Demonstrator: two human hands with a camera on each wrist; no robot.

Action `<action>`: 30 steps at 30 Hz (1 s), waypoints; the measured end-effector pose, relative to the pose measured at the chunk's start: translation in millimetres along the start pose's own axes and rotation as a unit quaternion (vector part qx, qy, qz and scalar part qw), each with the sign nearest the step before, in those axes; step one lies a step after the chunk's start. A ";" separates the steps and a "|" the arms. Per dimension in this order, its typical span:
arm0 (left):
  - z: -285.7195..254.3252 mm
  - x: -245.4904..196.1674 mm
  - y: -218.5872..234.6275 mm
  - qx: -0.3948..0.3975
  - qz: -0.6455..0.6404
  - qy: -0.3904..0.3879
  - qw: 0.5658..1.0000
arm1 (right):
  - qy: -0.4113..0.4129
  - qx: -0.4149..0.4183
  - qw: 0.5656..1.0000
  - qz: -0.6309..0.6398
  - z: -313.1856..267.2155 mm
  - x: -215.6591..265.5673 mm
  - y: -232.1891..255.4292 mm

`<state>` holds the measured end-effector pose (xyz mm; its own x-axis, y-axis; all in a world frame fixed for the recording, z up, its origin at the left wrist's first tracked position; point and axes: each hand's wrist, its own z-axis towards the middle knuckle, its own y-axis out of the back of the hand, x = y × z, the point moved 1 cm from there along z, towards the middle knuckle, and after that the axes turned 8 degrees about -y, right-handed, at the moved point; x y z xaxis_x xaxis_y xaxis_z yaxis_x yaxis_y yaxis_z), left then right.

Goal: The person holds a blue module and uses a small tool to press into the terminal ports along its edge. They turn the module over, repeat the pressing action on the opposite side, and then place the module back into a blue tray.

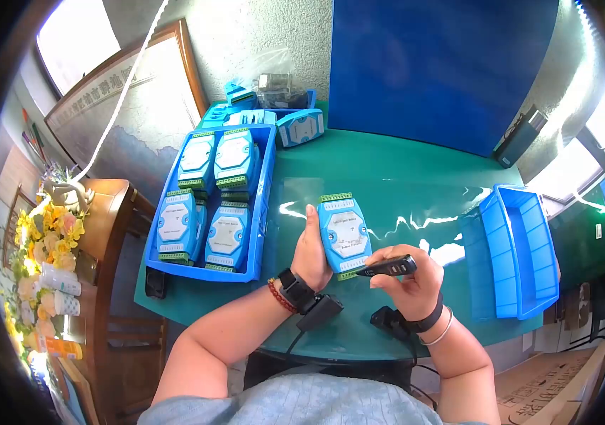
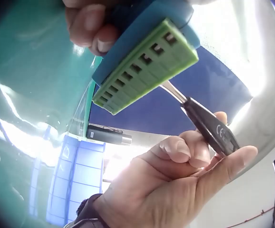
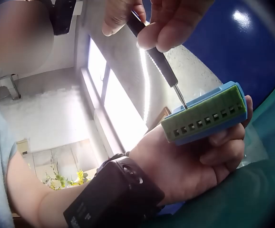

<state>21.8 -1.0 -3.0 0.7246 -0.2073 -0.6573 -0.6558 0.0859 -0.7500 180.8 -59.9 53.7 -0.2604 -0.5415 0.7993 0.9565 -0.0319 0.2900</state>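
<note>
In the head view a blue module with a pale label (image 1: 345, 225) is held over the table by my left hand (image 1: 311, 253), which grips it along its left side and from underneath. My right hand (image 1: 419, 287) pinches a black pen-shaped screwdriver (image 1: 391, 267) between thumb and fingers. Its thin metal shaft (image 3: 179, 96) meets the top of the green terminal block (image 3: 204, 118) on the module's near end. Seen from the left wrist, the terminal block (image 2: 144, 69) shows a row of square openings, and the screwdriver's tip is hidden behind it.
A blue bin (image 1: 267, 205) with several similar modules stands to the left. More modules (image 1: 301, 129) and a plastic bag of dark parts (image 1: 274, 88) lie behind it. Another blue bin (image 1: 504, 248) is on the right. A blue panel (image 1: 437, 71) stands along the back.
</note>
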 end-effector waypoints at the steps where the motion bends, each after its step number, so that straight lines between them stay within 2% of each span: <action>1: 0.0 0.0 0.0 0.001 0.000 0.000 1.000 | -0.007 0.000 1.000 0.004 -0.4 0.2 -0.2; 16: -0.4 -1.3 -0.4 -0.001 0.010 0.000 1.000 | -0.008 -0.003 1.000 0.005 -0.5 0.2 0.2; 19: -0.7 -1.5 -1.2 -0.008 0.010 -0.001 1.000 | -0.048 0.004 0.999 0.026 -1.5 0.1 1.0; 30: -2.2 -2.5 -4.2 -0.022 -0.012 -0.030 0.999 | -0.024 -0.005 0.993 0.118 -1.2 -2.9 6.8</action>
<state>22.3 -3.0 1.9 0.7509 -0.1508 -0.6429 -0.6455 0.0381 -0.7628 188.2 -59.6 52.7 -0.0343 -0.4937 0.8690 0.9928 0.0828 0.0862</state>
